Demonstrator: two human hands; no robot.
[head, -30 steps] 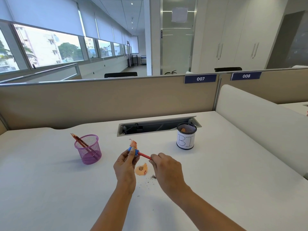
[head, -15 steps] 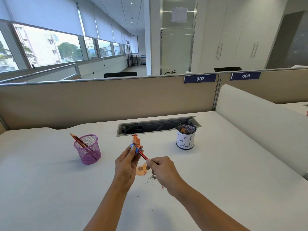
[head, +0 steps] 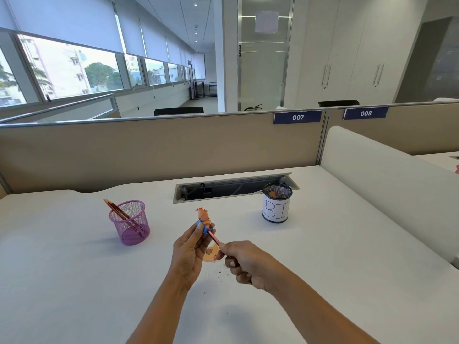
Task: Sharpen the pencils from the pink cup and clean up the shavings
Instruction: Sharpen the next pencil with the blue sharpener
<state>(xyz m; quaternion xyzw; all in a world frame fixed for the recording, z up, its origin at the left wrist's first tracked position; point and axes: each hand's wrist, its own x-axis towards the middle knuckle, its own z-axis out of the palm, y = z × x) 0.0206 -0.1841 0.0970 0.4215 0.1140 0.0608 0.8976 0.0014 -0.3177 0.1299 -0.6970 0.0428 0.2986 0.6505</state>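
left hand (head: 190, 254) pinched blue sharpener (head: 203, 227) | right hand (head: 244, 263) gripped pencil (head: 214, 238) | pink cup (head: 130, 222) at 10 o'clock, black mesh cup (head: 275, 204) at 1, both well apart | white table (head: 74, 281), partition (head: 149, 150) at 12

We log a white desk (head: 74, 281) with a grey cable trough (head: 233, 188) recessed near its far edge. Along that edge stands a beige partition (head: 149, 150) bearing blue labels 007 (head: 297, 117) and 008 (head: 365, 113) at its top right. A white side panel (head: 385, 184) lines the desk's right edge. Beyond are windows (head: 69, 68) on the left and white cabinets (head: 347, 53) on the right.
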